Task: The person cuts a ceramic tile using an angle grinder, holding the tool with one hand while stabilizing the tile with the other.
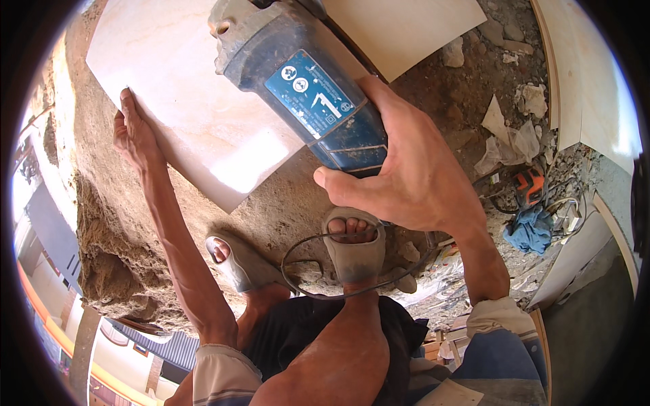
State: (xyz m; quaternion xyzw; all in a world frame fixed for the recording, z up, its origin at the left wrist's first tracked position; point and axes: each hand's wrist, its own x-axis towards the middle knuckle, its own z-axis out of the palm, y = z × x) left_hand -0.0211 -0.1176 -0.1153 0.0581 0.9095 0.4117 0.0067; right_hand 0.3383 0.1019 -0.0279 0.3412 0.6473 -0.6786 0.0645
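Note:
A blue angle grinder (308,95) with a grey head and a worn label fills the top middle. My right hand (420,169) is wrapped round its rear body, with the thumb across the end. The grinder's disc is out of sight. Beneath the tool lies a glossy cream tile (169,61) on rough ground, its lower corner near my sandalled feet. My left hand (139,139) grips the tile's left edge, thumb on that edge and the other fingers curled. Partly behind the grinder, a second cream tile (413,34) lies at the top.
A black cable (288,254) loops round my right foot's sandal (355,254). To the right are an orange and black tape measure (530,186), a blue cloth (529,230), torn plastic (518,142) and rubble. Large tiles (596,74) line the far right. The earthen ledge (112,250) drops away at left.

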